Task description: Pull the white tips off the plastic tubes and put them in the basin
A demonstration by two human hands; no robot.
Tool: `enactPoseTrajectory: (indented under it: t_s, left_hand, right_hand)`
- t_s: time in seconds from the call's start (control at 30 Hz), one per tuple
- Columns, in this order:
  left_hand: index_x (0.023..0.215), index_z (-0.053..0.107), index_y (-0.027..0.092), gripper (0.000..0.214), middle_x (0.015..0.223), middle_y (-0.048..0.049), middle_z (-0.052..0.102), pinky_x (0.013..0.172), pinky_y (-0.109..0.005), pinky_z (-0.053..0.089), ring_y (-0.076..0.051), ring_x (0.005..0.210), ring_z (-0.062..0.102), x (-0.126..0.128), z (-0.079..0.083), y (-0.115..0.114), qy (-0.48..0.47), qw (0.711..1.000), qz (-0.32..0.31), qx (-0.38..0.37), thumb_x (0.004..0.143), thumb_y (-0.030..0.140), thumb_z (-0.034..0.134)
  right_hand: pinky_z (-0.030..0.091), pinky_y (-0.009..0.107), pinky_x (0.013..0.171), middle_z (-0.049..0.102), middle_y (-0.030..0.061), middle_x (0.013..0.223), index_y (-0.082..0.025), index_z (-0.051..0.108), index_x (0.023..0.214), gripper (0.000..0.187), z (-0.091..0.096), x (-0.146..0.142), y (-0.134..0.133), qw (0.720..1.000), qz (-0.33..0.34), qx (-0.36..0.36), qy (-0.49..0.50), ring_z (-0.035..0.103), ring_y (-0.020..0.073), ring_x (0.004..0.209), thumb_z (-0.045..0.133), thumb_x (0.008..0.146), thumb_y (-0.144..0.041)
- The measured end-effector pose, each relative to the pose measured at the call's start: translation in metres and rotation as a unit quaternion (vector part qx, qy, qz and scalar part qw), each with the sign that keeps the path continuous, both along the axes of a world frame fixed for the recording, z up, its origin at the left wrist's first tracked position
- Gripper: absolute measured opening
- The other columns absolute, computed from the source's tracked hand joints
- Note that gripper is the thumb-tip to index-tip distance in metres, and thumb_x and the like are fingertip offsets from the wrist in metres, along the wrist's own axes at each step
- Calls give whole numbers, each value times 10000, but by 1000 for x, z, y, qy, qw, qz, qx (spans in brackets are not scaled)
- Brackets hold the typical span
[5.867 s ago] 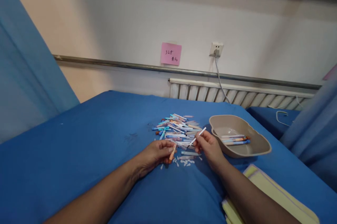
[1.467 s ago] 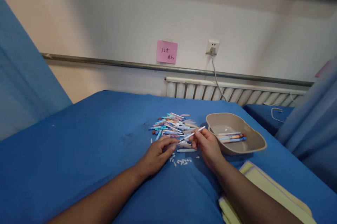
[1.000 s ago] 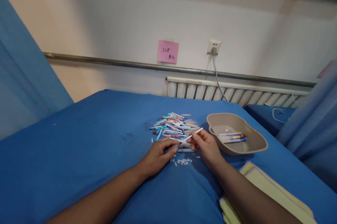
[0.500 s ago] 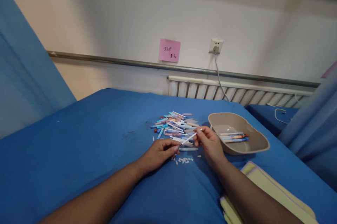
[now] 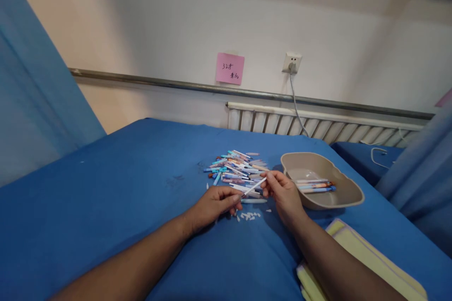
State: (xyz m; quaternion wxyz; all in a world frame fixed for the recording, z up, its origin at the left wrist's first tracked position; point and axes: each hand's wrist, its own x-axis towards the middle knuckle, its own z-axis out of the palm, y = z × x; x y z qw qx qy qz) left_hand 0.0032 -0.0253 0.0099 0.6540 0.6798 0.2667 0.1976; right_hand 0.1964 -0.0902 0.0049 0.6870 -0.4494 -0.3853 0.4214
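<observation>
A heap of small coloured pens and pen parts lies on the blue sheet. My right hand pinches a thin white refill, its tip slanting down to the left. My left hand rests on the sheet with its fingers curled against a pen barrel at the near edge of the heap, meeting the refill's tip. Little white caps are scattered just in front of my hands.
A beige tray with three pens inside stands right of my right hand. Folded yellow cloth lies near right. Behind are a wall with a pink note, a socket with cord and a radiator.
My right hand has lowered the refill's tip toward my left hand's fingers. My left hand no longer holds the orange pen it had earlier and has curled over a barrel at the heap's edge.
</observation>
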Motion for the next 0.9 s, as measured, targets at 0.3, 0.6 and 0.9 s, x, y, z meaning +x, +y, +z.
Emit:
enactPoseTrajectory:
  t_s: [0.3,0.6,0.9]
  left_hand:
    - [917,647,126,378,693,-11,609,527,-192,382,-78,561,488,0,1,0,-13,999,21,-25,720,447,680]
    - [929,650,128,384,695,-15,623,552,-202,404,-91,582,523,1,1,1,-9,999,23,-25,694,425,714]
    - [907,631,116,353,765,-53,679,577,-213,438,-99,587,564,-1,0,3,-14,999,1,-43,756,434,655]
  right_hand:
    - [388,212,461,594,-20,623,-185,599,762,305,0,2,2,998,-19,1,52,484,84,461,638,737,-487]
    - [382,215,452,626,-6,597,-179,596,712,320,-1,-7,-1,1000,14,-12,-16,507,95,449,652,724,-494]
    - [397,221,454,630,-13,612,-192,614,756,302,-5,-16,-3,987,87,-22,-133,536,105,461,611,758,-494]
